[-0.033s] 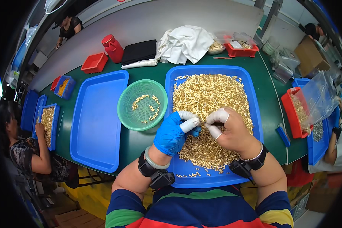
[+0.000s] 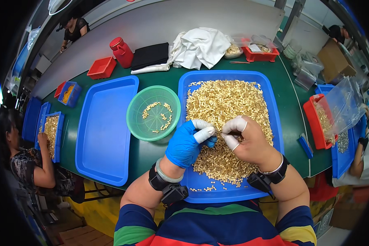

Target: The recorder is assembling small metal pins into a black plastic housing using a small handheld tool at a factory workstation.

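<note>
My left hand (image 2: pixel 187 141) wears a blue glove with white covers on thumb and forefinger. Bare apart from white finger covers, my right hand (image 2: pixel 250 137) faces it, fingertips close together. Each hand is closed in a pinch; whatever is between the fingertips is too small to make out against the gold background. Both hands are above a blue tray (image 2: pixel 278 123) heaped with small gold dumbbell-shaped metal pieces (image 2: pixel 229 100). To the left of this tray, a green mesh basket (image 2: pixel 132 119) holds several of the same pieces on its bottom.
A second blue tray (image 2: pixel 104 131) lies left of the basket. Along the back are a red bin (image 2: pixel 102 68), a red flask (image 2: pixel 122 53), black cloth (image 2: pixel 150 55) and white cloth (image 2: pixel 203 47). A red box (image 2: pixel 315 123) stands right. Co-workers sit at both sides.
My right hand has shifted very slightly to the right, so the gap between the two hands' fingertips is a little wider. My left hand stays in place.
</note>
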`<control>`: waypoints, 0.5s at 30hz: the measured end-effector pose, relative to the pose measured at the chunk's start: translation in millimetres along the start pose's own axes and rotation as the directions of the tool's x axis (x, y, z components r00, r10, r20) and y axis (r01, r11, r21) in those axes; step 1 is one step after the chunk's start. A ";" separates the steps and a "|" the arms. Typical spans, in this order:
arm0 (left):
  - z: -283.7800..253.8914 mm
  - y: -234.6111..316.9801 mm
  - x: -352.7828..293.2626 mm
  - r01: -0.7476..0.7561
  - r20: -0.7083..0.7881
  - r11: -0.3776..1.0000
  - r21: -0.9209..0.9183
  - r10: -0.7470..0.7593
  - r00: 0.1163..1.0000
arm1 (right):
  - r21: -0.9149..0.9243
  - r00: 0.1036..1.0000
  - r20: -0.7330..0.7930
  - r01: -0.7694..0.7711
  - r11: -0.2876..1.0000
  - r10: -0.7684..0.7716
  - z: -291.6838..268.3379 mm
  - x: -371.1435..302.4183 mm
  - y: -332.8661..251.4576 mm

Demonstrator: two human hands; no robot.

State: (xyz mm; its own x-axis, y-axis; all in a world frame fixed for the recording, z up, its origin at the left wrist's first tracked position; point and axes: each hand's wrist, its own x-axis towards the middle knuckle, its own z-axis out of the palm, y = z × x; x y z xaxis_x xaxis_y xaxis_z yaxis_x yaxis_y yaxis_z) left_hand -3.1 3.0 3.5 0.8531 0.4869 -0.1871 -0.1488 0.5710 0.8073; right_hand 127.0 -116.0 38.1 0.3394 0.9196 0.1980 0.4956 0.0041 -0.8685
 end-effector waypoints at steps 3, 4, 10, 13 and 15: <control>3.1 3.4 -2.0 -0.060 -0.023 0.993 0.106 0.063 0.998 | 0.019 0.998 0.050 -0.029 0.999 0.028 -0.1 0.7 9.4; 2.8 3.1 -1.8 -0.061 -0.024 0.993 0.105 0.063 0.998 | 0.028 0.996 0.091 -0.012 1.000 0.009 -0.4 2.6 12.5; 0.4 2.1 -0.5 -0.045 -0.009 0.997 0.058 0.046 0.999 | 0.031 0.999 0.009 -0.037 0.999 0.036 1.8 -0.2 9.9; 1.7 2.8 -1.3 -0.050 -0.018 0.997 0.065 0.051 0.999 | 0.069 0.993 0.106 0.037 0.997 -0.044 0.1 2.6 9.5; 2.9 3.3 -2.2 -0.050 -0.036 0.992 0.118 0.055 0.998 | 0.038 0.995 0.085 0.048 0.998 -0.051 0.4 1.3 9.4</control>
State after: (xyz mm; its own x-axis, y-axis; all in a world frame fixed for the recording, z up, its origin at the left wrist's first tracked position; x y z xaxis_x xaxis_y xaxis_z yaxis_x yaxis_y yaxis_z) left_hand -4.0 1.9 8.2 0.8250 0.5412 -0.1626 -0.1316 0.4638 0.8761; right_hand 131.7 -114.6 30.0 0.2444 0.9482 0.2029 0.4803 0.0634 -0.8748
